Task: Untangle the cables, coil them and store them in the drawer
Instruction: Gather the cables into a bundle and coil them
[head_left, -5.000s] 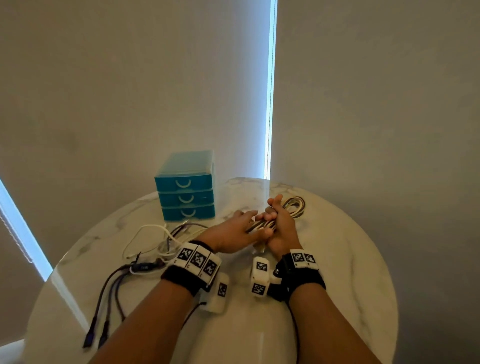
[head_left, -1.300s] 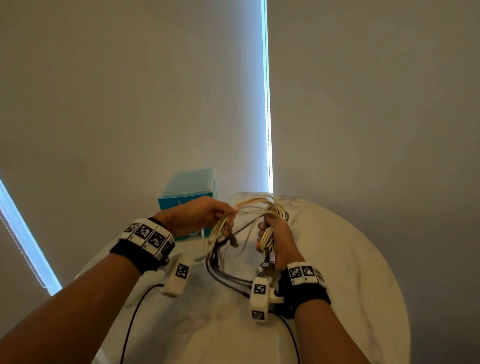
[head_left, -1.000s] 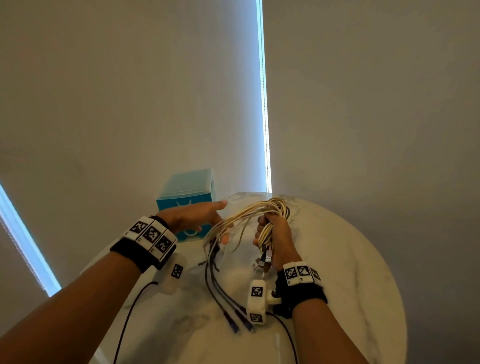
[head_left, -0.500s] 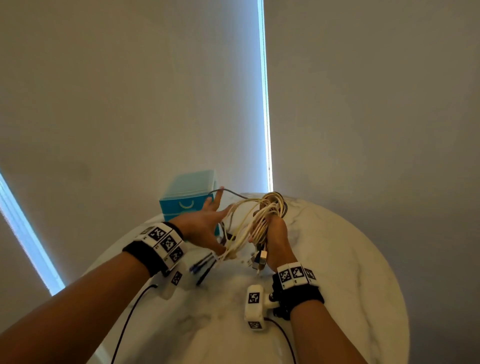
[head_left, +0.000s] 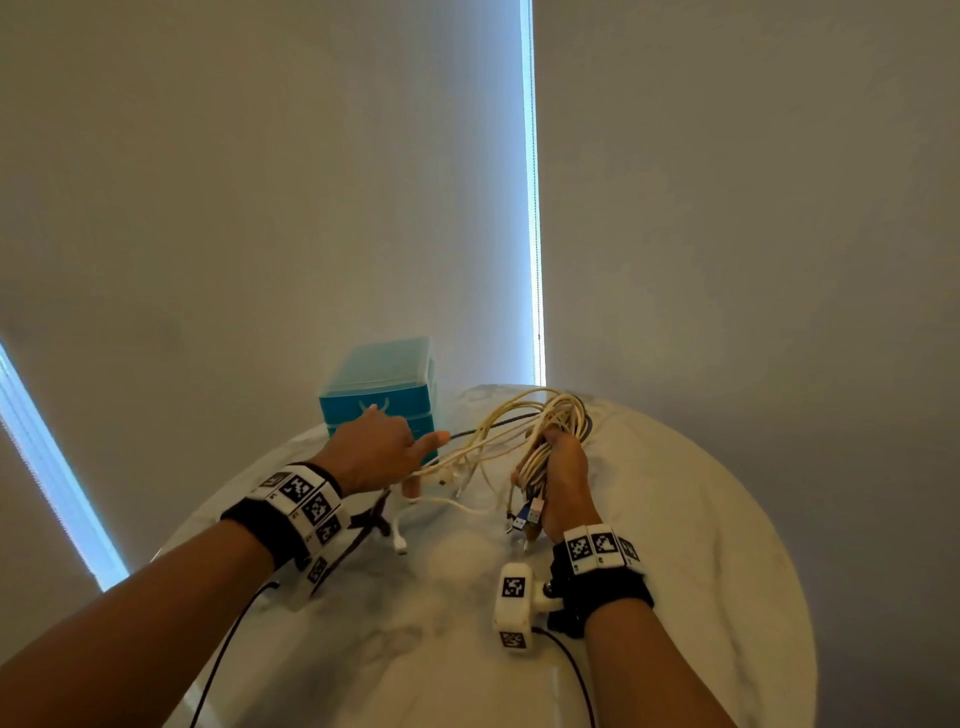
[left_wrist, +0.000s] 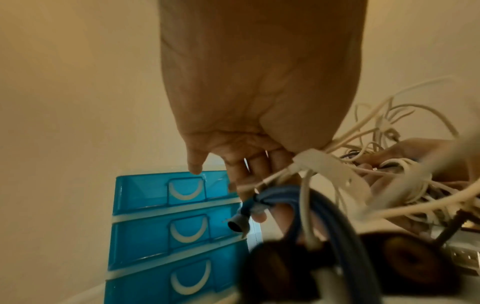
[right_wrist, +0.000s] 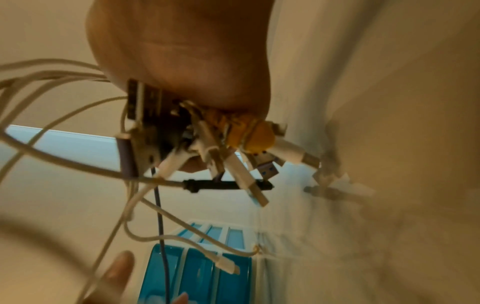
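Right hand (head_left: 563, 478) clutches cables (head_left: 550, 421); left hand (head_left: 371, 452) hooks strands.

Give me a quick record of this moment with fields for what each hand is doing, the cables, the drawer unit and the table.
left hand: over the loose white strands, fingers hooked round cable ends
right hand: grips the coiled cable bundle, plugs hanging below the fist
loose cables: white strands stretch between the two hands; a dark cable hangs under the left hand
drawer unit: blue, three drawers, all closed, behind the left hand
table: round, white marble
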